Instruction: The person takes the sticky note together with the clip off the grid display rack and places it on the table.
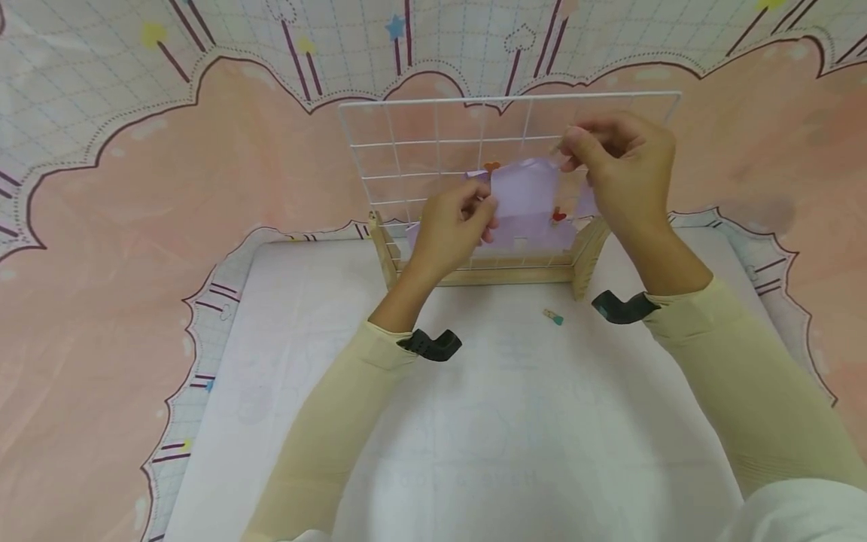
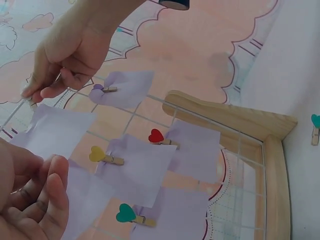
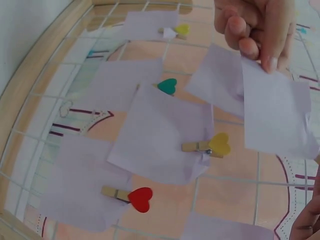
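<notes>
Between my two hands is a light purple paper sheet (image 1: pixel 524 192), in front of the upper part of a white wire grid (image 1: pixel 413 143). My left hand (image 1: pixel 450 229) pinches the sheet's left edge; in the right wrist view its fingertips press on the top of the sheet (image 3: pixel 275 110). My right hand (image 1: pixel 630 162) is at the sheet's upper right corner, pinching a small wooden clothespin (image 2: pixel 33 103), mostly hidden by the fingers. More purple sheets hang on the grid by clothespins with hearts: red (image 3: pixel 140 199), yellow (image 3: pixel 219 144), teal (image 3: pixel 167 86) and purple (image 2: pixel 98 87).
Wooden feet (image 1: pixel 589 256) and a wooden bar (image 1: pixel 508 276) carry the grid on a white table (image 1: pixel 474 421). A loose clothespin with a teal heart (image 1: pixel 553 317) lies on the table in front of it. Behind hangs a pink patterned cloth (image 1: pixel 169 165).
</notes>
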{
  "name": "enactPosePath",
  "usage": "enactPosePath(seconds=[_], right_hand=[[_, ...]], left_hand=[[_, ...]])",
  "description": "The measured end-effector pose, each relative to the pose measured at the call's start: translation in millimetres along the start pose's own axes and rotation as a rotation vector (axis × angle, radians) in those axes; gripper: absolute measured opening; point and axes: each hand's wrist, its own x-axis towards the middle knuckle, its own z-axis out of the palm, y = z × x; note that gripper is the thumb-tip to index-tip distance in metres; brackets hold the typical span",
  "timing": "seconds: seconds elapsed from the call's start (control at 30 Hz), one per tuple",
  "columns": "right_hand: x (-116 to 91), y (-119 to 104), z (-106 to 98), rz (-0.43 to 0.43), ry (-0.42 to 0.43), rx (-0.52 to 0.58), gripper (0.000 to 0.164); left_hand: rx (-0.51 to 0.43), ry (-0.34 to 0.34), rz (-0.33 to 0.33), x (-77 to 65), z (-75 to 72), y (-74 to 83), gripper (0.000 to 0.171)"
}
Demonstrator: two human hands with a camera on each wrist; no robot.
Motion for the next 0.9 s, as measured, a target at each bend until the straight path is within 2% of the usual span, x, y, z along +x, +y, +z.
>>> enactPosePath(seconds=[0.27,0.4,0.5,0.6,0.77,0.9], right_hand=[[-8,13,-13,0.063,-0.065,0.188,0.02],[-14,16,-19,0.069,-0.102,0.229,0.019],[-17,18,-24,0.067,-0.145,0.24,0.021],[-21,20,-28,0.101,-0.181,0.237,0.026],[-30,23,-31,0.17,-0.22,0.268,0.027],[-36,26,-32,0.156,-0.254,0.286,0.028]], left_hand=[[0.026,0.014,-0.005,-13.1,-10.4,-3.6,0.014],[0.051,0.024,0.0,-19.0,-15.3,-2.5,0.016],[0.029,0.029,0.01,-22.6,-17.9,-1.3,0.015],[-0.015,0.031,0.007,-26.0,-19.6,-1.4,0.013],[-0.085,0.044,-0.049,-32.7,-23.0,-2.2,0.012],[-0.127,0.056,-0.082,-38.3,-27.6,-3.0,0.017]])
